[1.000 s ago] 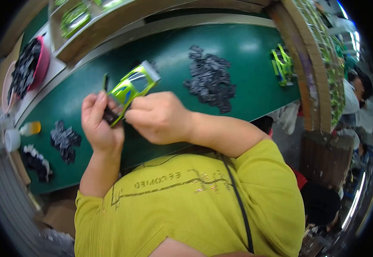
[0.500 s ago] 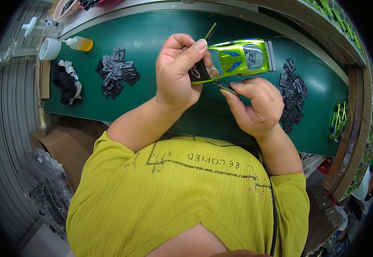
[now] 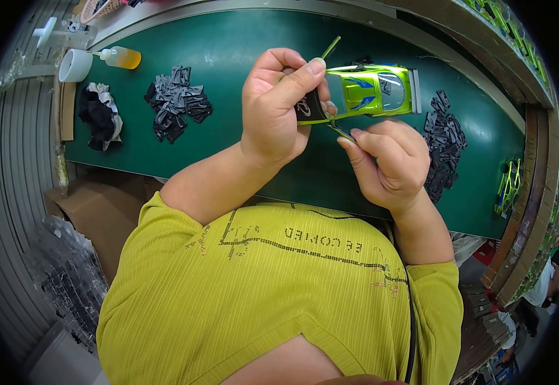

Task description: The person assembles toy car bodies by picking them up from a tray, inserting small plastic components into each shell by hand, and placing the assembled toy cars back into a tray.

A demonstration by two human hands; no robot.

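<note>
My left hand (image 3: 278,106) is closed around the front end of a bright green toy car body (image 3: 361,82) with blue marks, a dark bonnet and a grey rear wing. Both of the car's doors stand swung outward. The far door (image 3: 332,47) sticks up past my left thumb. On the near side, the other door (image 3: 342,133) is pinched between the thumb and fingers of my right hand (image 3: 388,157). My fingers partly cover the bonnet and the front of the car.
Piles of small dark plastic parts lie left (image 3: 175,102) and right (image 3: 445,144) on the green table (image 3: 228,45). At the left are a bottle of amber liquid (image 3: 123,58), a white cup (image 3: 75,66) and a dark cloth (image 3: 100,119). More green car parts (image 3: 508,186) lie at the right edge.
Both hands and the toy car have shifted slightly to the right. My right hand keeps its pinch on the near door, and that door now angles a little more steeply.
</note>
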